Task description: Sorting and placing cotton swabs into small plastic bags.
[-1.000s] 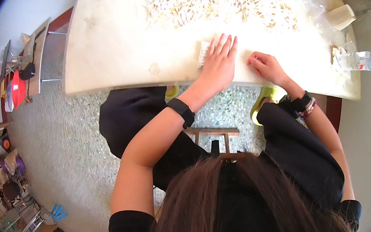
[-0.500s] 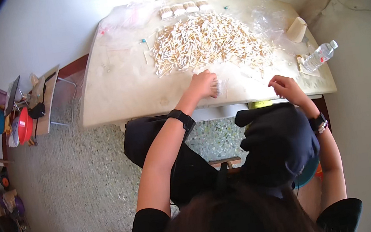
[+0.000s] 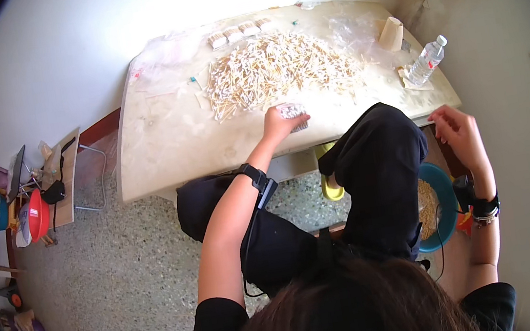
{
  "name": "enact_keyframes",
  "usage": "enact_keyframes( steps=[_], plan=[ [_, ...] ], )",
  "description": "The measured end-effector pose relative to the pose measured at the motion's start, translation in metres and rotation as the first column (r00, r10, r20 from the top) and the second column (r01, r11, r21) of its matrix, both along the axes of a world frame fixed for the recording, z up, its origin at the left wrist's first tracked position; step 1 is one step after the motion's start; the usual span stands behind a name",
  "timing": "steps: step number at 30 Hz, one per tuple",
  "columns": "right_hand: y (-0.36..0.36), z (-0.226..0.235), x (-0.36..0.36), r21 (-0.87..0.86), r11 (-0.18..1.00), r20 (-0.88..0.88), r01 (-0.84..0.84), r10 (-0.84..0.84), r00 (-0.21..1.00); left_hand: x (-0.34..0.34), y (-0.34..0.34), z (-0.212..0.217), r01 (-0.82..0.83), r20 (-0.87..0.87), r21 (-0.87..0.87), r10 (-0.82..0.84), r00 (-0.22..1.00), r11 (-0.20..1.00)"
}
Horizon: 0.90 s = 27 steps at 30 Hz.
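While the pale table (image 3: 166, 146) fills the middle of the view, the work is seen to lie at its near edge, in front of the seated person. 1 large heap of small pale sticks (image 3: 278, 71) is spread across the tabletop, its long axis running from left to right; the sticks are too many and too small to be counted. The heap lies just beyond the left hand (image 3: 282, 120), which is much the nearer of the 2 hands. That hand is clenched on a small bundle of sticks (image 3: 295, 112) at the heap's near edge, with the bundle resting on the table.

The right hand (image 3: 457, 130) is held up off the table's right corner, well apart from the heap, with fingers loosely curled and nothing gripped in it. Below it, 1 teal basin (image 3: 443, 190) holding pale material is seen on the floor. Toward the table's right end, 1 clear plastic bottle (image 3: 426, 61) and 1 paper cup (image 3: 390, 33) are set. At the far edge, about 4 tied bundles (image 3: 238, 32) are lined up.
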State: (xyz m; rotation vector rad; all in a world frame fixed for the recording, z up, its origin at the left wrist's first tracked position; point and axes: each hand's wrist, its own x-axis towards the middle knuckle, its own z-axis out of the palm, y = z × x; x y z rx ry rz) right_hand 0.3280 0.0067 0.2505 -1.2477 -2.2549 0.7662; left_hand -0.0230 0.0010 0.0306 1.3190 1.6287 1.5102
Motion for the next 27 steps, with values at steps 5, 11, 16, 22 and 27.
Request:
enact_keyframes(
  steps=[5, 11, 16, 22, 27],
  plan=[
    [0.025, 0.021, -0.076, 0.021, 0.971, -0.331, -0.237, 0.231, 0.915, 0.007, -0.003, -0.011, -0.036, 0.015, 0.055, 0.035, 0.999, 0.998],
    [0.094, -0.114, -0.239, 0.27, 0.921, -0.208, -0.279, 0.339, 0.918, 0.037, 0.019, -0.018, -0.041, -0.003, -0.015, 0.041, 0.999, 0.999],
    [0.092, -0.19, -0.276, 0.116, 0.958, 0.097, -0.264, 0.253, 0.963, 0.039, 0.019, -0.036, -0.164, -0.09, -0.09, 0.156, 0.984, 0.982],
    [0.084, -0.194, -0.277, -0.017, 0.971, 0.304, -0.24, 0.234, 0.924, 0.041, 0.019, -0.047, -0.21, -0.119, 0.0, 0.208, 0.971, 0.978],
    [0.073, -0.197, -0.287, 0.088, 0.948, 0.302, -0.305, 0.266, 0.916, 0.033, 0.016, -0.057, -0.251, -0.054, 0.084, 0.256, 0.965, 0.964]
  ],
)
